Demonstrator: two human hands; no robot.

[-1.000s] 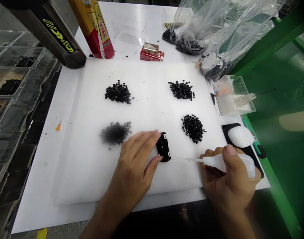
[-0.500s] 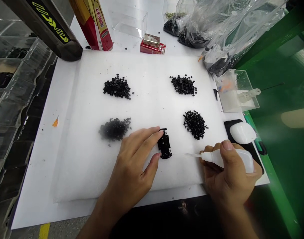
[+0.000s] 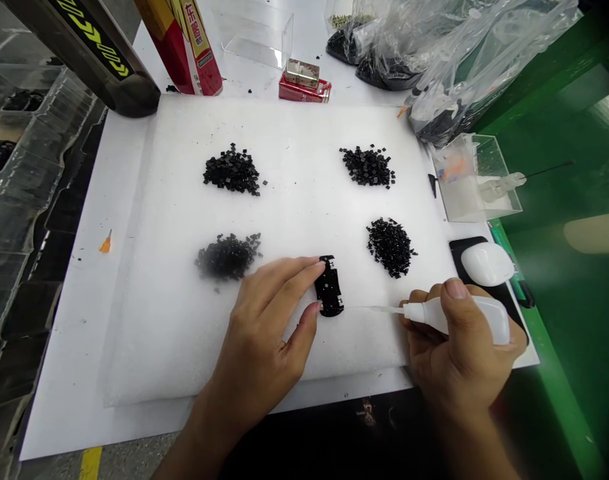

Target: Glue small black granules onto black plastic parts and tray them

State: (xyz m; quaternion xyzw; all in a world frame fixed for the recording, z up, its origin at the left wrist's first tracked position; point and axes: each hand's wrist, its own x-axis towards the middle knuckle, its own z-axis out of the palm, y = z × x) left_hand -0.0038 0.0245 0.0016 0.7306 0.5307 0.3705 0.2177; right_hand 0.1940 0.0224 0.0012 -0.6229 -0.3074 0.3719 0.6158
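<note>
A flat black plate (image 3: 328, 287) with small cutouts lies on the white foam mat (image 3: 304, 360). My left hand (image 3: 269, 320) steadies its left edge, index finger at the top and thumb near the bottom, closed on the plate. My right hand (image 3: 464, 340) is wrapped round a white squeeze bottle (image 3: 492, 320), whose thin clear nozzle points left at the plate's lower right edge. Small black pieces form separate piles on the mat: upper left (image 3: 232, 171), lower left (image 3: 228, 257), upper right (image 3: 368, 167) and lower right (image 3: 390, 247).
At the back stand a dark bottle (image 3: 134, 93), a red and gold carton (image 3: 197, 60), and a lighter (image 3: 302, 73) on a red box (image 3: 304, 90). Plastic bags (image 3: 434, 60), a clear box (image 3: 464, 193) and a white mouse (image 3: 487, 264) are on the right. Compartment trays (image 3: 34, 180) stand left.
The view has shifted slightly. Both hands keep nearly the same pose, with the left still at the plate and the right still holding the bottle.
</note>
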